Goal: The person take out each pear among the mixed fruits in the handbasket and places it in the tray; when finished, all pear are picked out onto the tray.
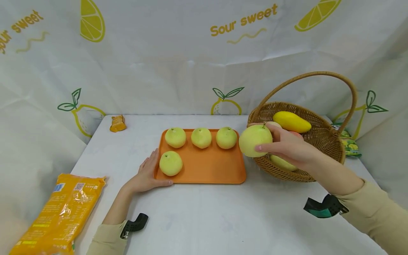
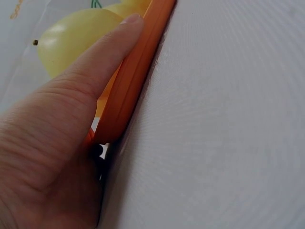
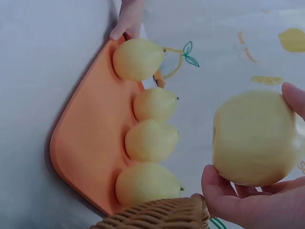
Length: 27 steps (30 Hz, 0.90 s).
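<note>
My right hand (image 1: 287, 143) grips a round yellow-green pear (image 1: 255, 141), held up between the orange tray (image 1: 210, 168) and the wicker basket (image 1: 328, 141). The right wrist view shows fingers and thumb around this pear (image 3: 255, 138). At the tray's near left corner rests my left hand (image 1: 148, 177); its straight thumb (image 2: 107, 55) lies along the front rim. On the tray, three pears stand in a row at the back, the middle one (image 1: 201, 137) among them. Another pear (image 1: 171, 163) sits at the front left, near the left hand.
In the basket lie a yellow mango (image 1: 291, 121), a pear (image 1: 282, 163) and a partly hidden red fruit. Its tall handle (image 1: 318, 73) arches above. A large orange packet (image 1: 60, 216) lies at left, a small orange packet (image 1: 118, 123) behind, a green packet (image 1: 350, 145) beyond the basket.
</note>
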Tool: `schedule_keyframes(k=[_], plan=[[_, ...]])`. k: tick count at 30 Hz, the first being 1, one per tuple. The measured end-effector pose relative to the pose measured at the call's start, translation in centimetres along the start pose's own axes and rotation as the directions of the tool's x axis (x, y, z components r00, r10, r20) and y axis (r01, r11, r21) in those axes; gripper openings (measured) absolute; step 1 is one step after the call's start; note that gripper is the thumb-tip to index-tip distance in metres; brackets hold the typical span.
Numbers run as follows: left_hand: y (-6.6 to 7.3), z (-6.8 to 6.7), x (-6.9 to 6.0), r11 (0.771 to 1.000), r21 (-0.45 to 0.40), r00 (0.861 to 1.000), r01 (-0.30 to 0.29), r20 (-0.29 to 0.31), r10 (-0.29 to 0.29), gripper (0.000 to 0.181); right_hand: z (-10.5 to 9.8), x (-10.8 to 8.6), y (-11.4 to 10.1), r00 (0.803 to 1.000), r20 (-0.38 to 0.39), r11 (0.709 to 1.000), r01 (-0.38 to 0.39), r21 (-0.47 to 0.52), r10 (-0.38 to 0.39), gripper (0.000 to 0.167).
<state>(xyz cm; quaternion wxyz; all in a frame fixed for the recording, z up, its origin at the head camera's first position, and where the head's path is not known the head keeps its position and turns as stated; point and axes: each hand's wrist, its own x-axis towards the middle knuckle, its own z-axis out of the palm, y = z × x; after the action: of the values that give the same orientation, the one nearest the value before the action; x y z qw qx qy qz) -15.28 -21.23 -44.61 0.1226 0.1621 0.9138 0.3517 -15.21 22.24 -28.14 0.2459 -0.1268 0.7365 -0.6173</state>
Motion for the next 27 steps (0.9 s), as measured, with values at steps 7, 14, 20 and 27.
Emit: schedule_keyframes(k=[7, 14, 20, 27], plan=[[0.1, 0.0, 0.0, 1.000, -0.005, 1.000, 0.005, 0.006, -0.005, 0.126, 2.3, 1.1, 0.4, 0.997, 0.065, 0.998, -0.038, 0.048, 0.035, 0.075], [0.1, 0.0, 0.0, 1.000, -0.014, 1.000, 0.012, 0.009, -0.012, 0.126, 4.0, 2.5, 1.6, 0.992, 0.084, 0.993, -0.101, 0.065, 0.096, 0.085], [-0.1, 0.1, 0.0, 1.000, -0.011, 1.000, 0.013, 0.010, -0.013, 0.125, 5.2, 3.8, 3.2, 0.990, 0.022, 0.990, -0.138, 0.010, 0.138, 0.078], [0.0, 0.0, -0.1, 0.999, -0.017, 1.000, 0.027, 0.013, -0.027, 0.126, 6.6, 5.0, 5.9, 0.990, -0.021, 0.990, -0.138, -0.008, 0.138, 0.080]])
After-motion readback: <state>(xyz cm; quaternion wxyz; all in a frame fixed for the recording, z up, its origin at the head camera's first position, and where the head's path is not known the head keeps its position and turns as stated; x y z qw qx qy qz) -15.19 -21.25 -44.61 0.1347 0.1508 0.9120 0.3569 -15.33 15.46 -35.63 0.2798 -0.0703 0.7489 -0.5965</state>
